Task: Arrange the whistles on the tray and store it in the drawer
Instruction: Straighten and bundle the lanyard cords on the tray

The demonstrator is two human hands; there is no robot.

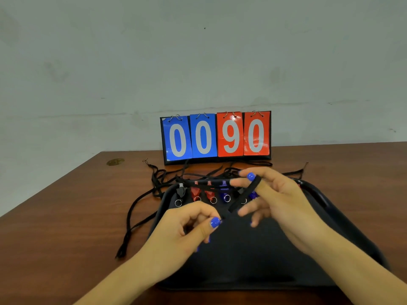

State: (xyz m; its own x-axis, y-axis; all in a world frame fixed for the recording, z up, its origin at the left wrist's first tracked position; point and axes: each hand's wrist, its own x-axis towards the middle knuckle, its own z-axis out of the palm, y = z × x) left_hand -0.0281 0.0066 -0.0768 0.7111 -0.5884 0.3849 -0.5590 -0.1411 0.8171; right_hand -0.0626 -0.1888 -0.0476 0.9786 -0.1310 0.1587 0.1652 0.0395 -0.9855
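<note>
A: Whistles (pixel 213 195) sit in a row along the tray's (pixel 259 249) twelve o'clock edge, black, red, blue; their cords trail off towards ten o'clock.

B: The right hand (pixel 284 201) has a black lanyard (pixel 245 198) looped over its finger; the left hand (pixel 189 227) is curled, thumb pinching something I cannot make out.

A: Risk, I judge: a tug on that cord drags its whistle out of line; loose cords could snag the drawer.
</note>
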